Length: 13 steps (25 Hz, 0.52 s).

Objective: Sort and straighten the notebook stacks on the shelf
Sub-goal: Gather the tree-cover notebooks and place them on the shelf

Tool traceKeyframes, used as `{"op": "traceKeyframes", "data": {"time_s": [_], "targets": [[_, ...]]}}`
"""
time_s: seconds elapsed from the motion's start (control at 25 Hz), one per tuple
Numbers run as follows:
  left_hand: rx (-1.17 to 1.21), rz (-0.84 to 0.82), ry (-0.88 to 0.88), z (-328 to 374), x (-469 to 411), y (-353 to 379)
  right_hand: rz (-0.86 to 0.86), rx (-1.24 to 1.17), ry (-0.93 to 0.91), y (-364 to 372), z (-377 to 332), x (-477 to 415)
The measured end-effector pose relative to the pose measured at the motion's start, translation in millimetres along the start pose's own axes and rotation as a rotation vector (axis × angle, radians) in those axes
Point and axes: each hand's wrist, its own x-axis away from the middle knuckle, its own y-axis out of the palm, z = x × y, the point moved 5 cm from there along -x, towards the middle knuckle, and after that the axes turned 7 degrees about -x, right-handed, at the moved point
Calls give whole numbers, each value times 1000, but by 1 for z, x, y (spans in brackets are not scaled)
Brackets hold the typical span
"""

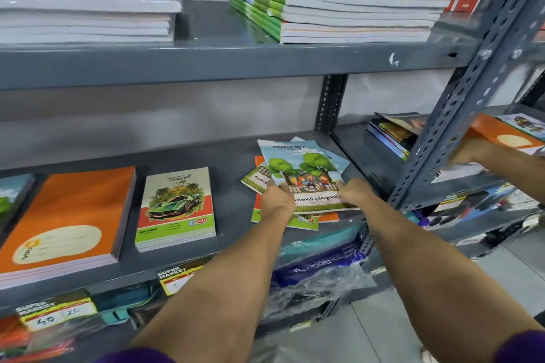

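Note:
A loose, fanned pile of thin notebooks with tree-and-children covers (303,169) lies on the middle grey shelf (230,153). My left hand (275,200) grips the near left corner of the top notebook. My right hand (355,191) holds its near right corner. Under it more covers stick out askew, orange and green. To the left stand a neat stack with a green car cover (177,206) and a thick orange stack (65,221).
The upper shelf carries a white-edged stack (85,9) and a green-spined stack (330,15). A perforated upright post (460,109) stands right of the pile. Beyond it another person's hand (474,152) touches orange notebooks (501,135). Price tags and plastic-wrapped goods sit below.

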Motion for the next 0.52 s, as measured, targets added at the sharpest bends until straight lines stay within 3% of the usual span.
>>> {"op": "traceKeyframes", "data": {"time_s": [0.2,0.36,0.52], "targets": [[212,-57,52,-10,-17,-6,176,-337,-5,-4,3,6],[382,-47,60,-32,-7,-52,193,-562,-47,-6,-32,33],[301,84,150,-50,-3,-137,230,-604,-224,5,-102,68]]}}
